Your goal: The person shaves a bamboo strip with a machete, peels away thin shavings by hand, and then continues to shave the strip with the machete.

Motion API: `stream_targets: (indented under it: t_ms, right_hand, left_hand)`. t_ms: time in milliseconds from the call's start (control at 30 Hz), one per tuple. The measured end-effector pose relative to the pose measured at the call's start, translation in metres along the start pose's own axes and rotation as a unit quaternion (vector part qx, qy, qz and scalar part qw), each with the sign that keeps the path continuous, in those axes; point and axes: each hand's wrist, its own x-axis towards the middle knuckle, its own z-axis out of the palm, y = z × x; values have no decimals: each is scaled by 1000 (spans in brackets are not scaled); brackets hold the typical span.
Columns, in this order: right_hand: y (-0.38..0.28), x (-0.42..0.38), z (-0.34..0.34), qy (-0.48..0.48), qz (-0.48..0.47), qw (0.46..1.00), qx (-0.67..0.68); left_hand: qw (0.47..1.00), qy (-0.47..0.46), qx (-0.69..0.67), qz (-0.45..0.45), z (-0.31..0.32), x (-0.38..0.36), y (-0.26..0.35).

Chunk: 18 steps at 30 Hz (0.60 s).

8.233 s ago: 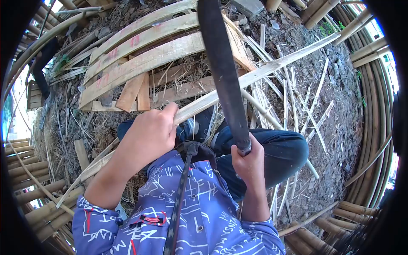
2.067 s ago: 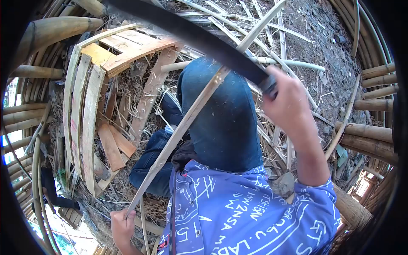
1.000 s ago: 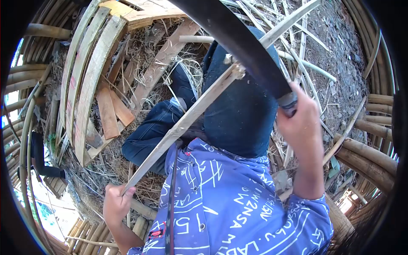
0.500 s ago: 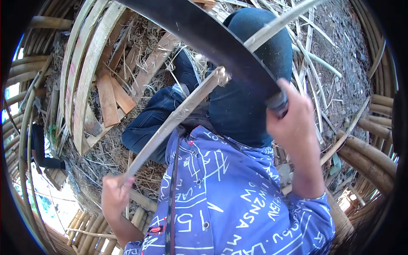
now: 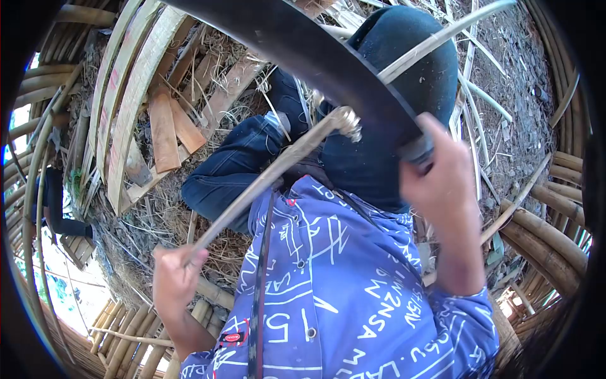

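My right hand [image 5: 442,180] is closed round the dark handle of a machete [image 5: 315,63], whose broad dark blade slants up to the upper left over my bent knee. My left hand [image 5: 177,281] grips the near end of a long pale bamboo strip [image 5: 265,174]. The strip runs under the blade, and its far part emerges on the other side at the upper right. Against the blade's near edge, a curled shaving [image 5: 347,120] is bunched on the strip. The blade hides the strip's middle and is itself cut off by the top of the view.
Several long split slats [image 5: 136,107] lean at the left, beside short brown wood pieces [image 5: 163,132]. Shavings [image 5: 214,246] and thin strips litter the ground. Bamboo poles [image 5: 543,246] line the right side. Part of another person [image 5: 57,208] in dark clothing shows at far left.
The strip has slid towards the upper right beneath the blade, and the curl of shaving has grown. The machete and my right hand have shifted slightly right. Both hands keep their grip.
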Motion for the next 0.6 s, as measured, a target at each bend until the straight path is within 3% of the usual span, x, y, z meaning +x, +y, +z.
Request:
stream_targets:
  t_ms: [33, 100, 133, 167, 233, 300, 367, 433, 467, 567, 600]
  right_hand:
    - [4, 6, -9, 24, 0, 1000, -20]
    - [-4, 19, -12, 45, 123, 991, 23]
    - [0, 12, 6, 99, 78, 992, -5]
    - [-1, 3, 15, 44, 39, 997, 59]
    - [-12, -10, 15, 38, -43, 998, 4]
    - [3, 1, 3, 33, 17, 999, 13]
    - [-5, 11, -1, 39, 145, 988, 47]
    - [-7, -5, 26, 48, 8, 996, 79]
    - [-15, -15, 30, 14, -10, 998, 64]
    - [5, -4, 11, -4, 32, 998, 47]
    - [5, -2, 9, 39, 96, 990, 92]
  left_hand:
    - [1000, -3, 0, -3, 2, 0, 2]
    - [999, -18, -44, -1, 4, 2, 5]
    - [999, -23, -25, -14, 5, 3, 4]
    - [999, -21, -30, -18, 6, 3, 1]
    - [999, -20, -35, -15, 4, 7, -2]
    - [999, -26, -19, -3, -1, 4, 6]
    - [998, -22, -46, -20, 2, 6, 11]
    - [997, -27, -61, -27, 4, 8, 9]
    - [999, -14, -36, -14, 3, 8, 5]
    - [999, -20, -23, 18, 1, 6, 5]
    - [999, -18, -43, 8, 4, 6, 9]
